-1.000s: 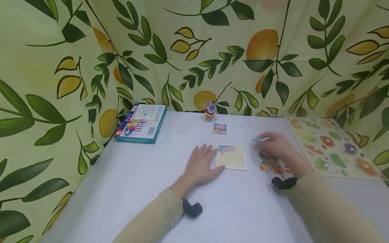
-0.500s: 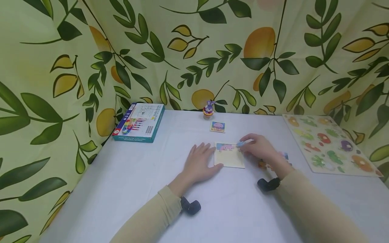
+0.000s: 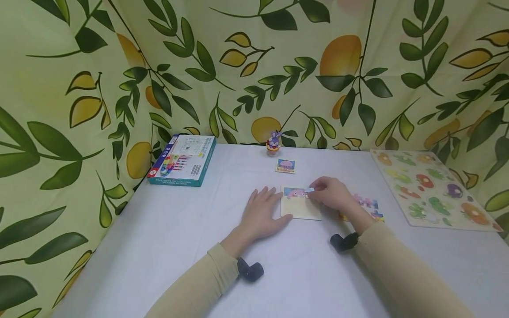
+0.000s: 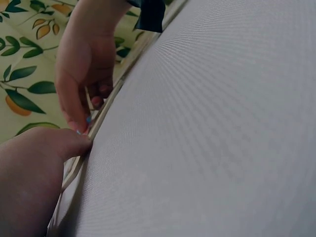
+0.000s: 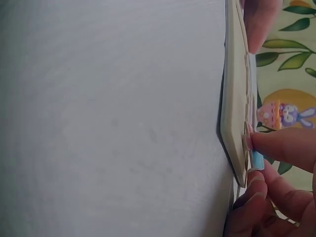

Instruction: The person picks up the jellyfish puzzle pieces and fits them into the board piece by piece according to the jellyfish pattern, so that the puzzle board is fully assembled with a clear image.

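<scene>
One tray (image 3: 301, 212) lies mid-table. The left hand (image 3: 262, 214) rests flat, fingers straight, at its 9 o'clock edge. The right hand (image 3: 333, 194) pinches one blue piece (image 3: 310, 190) at the tray's 1 o'clock corner, beside one pink piece (image 3: 296, 193).

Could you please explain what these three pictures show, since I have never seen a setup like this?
No machine here: a person works with two bare hands, wearing three cameras. The wide picture comes from the head; the two close ones from the wrists. The left hand rests flat on the white table, steadying a small puzzle tray. The right hand pinches a blue puzzle piece at the tray's far edge. Loose puzzle pieces, a picture card, a bunny figurine, a teal box and a vegetable peg board also lie there.
</scene>
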{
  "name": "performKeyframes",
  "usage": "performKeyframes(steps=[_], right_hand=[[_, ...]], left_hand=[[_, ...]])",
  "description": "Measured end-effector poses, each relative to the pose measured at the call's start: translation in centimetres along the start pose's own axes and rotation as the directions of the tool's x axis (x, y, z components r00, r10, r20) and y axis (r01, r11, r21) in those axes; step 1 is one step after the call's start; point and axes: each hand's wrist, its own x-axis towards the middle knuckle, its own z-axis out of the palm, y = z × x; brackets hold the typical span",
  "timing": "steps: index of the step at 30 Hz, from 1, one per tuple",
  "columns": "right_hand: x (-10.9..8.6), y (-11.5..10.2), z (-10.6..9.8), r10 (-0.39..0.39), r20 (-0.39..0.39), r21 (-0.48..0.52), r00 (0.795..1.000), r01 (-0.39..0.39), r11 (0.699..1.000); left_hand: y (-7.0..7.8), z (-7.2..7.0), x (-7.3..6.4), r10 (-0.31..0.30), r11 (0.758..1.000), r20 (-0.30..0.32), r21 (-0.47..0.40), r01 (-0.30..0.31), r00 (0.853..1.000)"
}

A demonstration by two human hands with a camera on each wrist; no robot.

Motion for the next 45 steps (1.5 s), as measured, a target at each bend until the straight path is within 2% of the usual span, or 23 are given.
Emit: performKeyframes(steps=[13, 21, 28, 39, 45], right_hand=[[-0.3, -0.7, 0.4, 0.026, -0.053, -0.071, 0.998, -0.03, 0.997], [-0.2, -0.6, 0.1, 0.046, -0.036, -0.093, 0.998, -0.05, 0.994], [-0.7, 0.5, -1.7, 0.051, -0.029, -0.108, 0.998, -0.053, 0.993], [-1.9, 3.3, -4.8, 0.041, -0.004, -0.168, 0.999, -0.041, 0.985], [-2.4, 4.6, -6.3, -0.019, 0.007, -0.183, 1.0, 0.02, 0.983]], left_hand=[[0.0, -0.1, -0.1, 0.005, 1.0, -0.008, 0.0, -0.005, 1.0], [-0.1, 0.1, 0.0, 0.01, 1.0, -0.012, -0.002, -0.01, 1.0], [-0.1, 0.2, 0.1, 0.006, 1.0, -0.017, -0.001, -0.006, 1.0], [-0.1, 0.3, 0.1, 0.015, 1.0, -0.025, -0.006, -0.015, 1.0], [-0.1, 0.1, 0.0, 0.013, 1.0, -0.019, -0.008, -0.013, 1.0]])
